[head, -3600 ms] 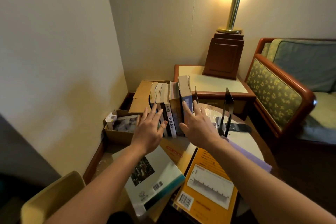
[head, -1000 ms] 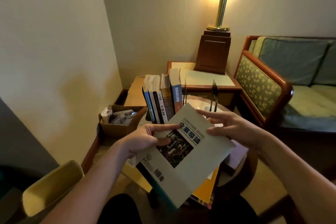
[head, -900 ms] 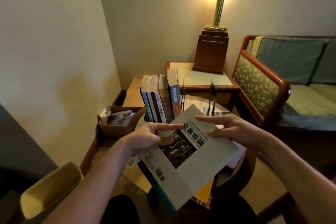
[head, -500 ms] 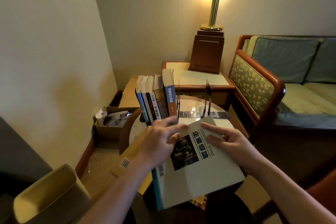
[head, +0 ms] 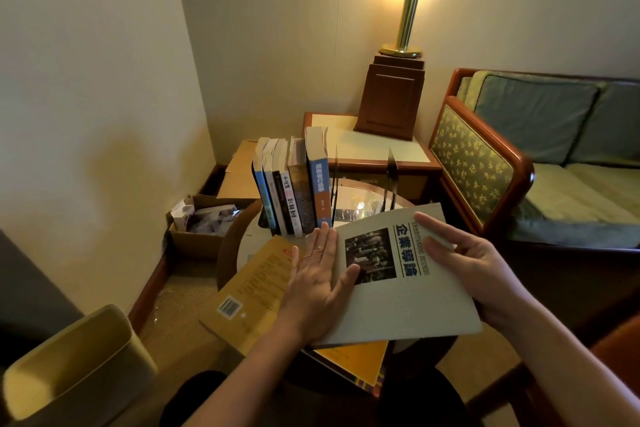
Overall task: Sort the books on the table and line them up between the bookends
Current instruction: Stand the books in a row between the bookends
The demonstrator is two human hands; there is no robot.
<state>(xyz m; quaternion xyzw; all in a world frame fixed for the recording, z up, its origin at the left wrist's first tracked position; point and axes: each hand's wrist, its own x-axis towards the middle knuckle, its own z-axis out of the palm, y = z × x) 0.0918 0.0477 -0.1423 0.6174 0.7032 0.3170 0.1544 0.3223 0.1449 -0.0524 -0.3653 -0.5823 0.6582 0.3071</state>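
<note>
Gripping a grey paperback with a black-and-white cover photo and a blue title (head: 408, 295) by its right edge with the right hand (head: 474, 270), two fingers stretched across the cover and the remainder out of sight beneath. Pressing the left hand (head: 313, 288) flat against the book's left, spine-side edge, with fingers straight and together and the thumb lying on the cover beside the photo (nothing clenched there, just an unfolded palm). Holding that book cover up, tipped a little, over the near part of a round glossy-topped table with a brown wooden rim (head: 227, 253). Lying flat on the table just left of that hand: a yellow paperback with a barcode at its near corner (head: 256, 284). Poking out beneath the grey cover at the near rim: an orange book (head: 356, 360). Standing at the table's far left: a row of upright paperbacks, spines this way (head: 294, 191), with a thin black metal bookend (head: 335, 184) just beside the tall blue-and-orange spine at the row's right end. Standing apart to the right: a second black bookend (head: 391, 177), with bare shiny tabletop between the two. Beyond the table: a lit brass lamp (head: 410, 10) on a dark wooden block (head: 391, 97), and to the right a wood-framed sofa with green cushions (head: 485, 166).
</note>
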